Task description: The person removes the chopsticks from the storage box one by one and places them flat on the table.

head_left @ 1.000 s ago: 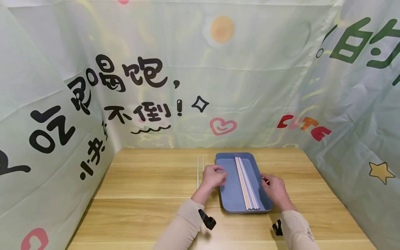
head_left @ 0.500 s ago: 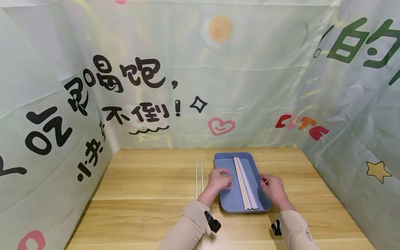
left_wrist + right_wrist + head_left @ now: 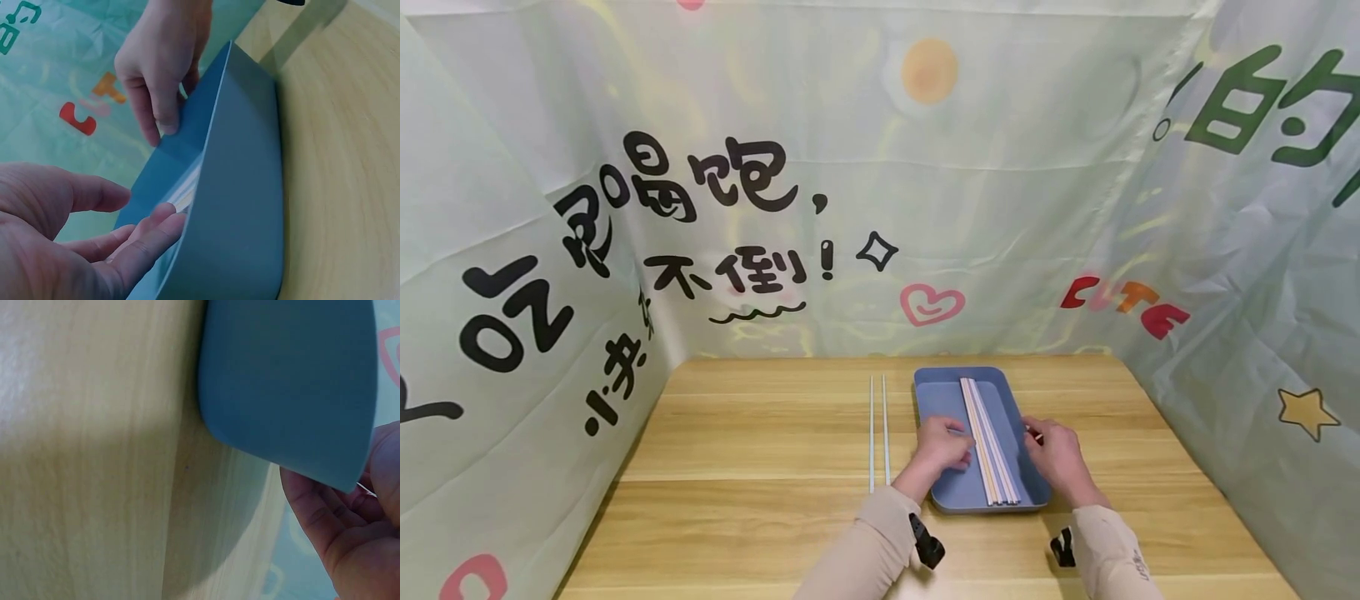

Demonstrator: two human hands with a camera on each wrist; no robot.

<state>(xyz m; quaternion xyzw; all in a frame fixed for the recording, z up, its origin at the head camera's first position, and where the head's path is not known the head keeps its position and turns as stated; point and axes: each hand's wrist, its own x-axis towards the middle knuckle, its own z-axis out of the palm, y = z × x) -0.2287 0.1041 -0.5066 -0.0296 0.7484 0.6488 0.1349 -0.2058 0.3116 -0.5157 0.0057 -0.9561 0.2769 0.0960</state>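
Several pastel chopsticks lie together in a blue-grey rectangular tray; a strip of these chopsticks shows past the tray wall in the left wrist view. Just left of the bundle, my left hand hovers over the tray, its thumb and fingers parted and nothing between them. With my right hand I pinch the tray's right rim, thumb inside and fingers outside. In the right wrist view that right hand is partly hidden behind the tray wall.
Left of the tray, a pair of pale chopsticks lies parallel on the wooden table, the near ends close to my left sleeve. Printed cloth walls in the table at the back and both sides.
My left hand has moved right and slightly nearer, from the tray's left rim to beside the chopstick bundle. The right hand keeps its place on the right rim.
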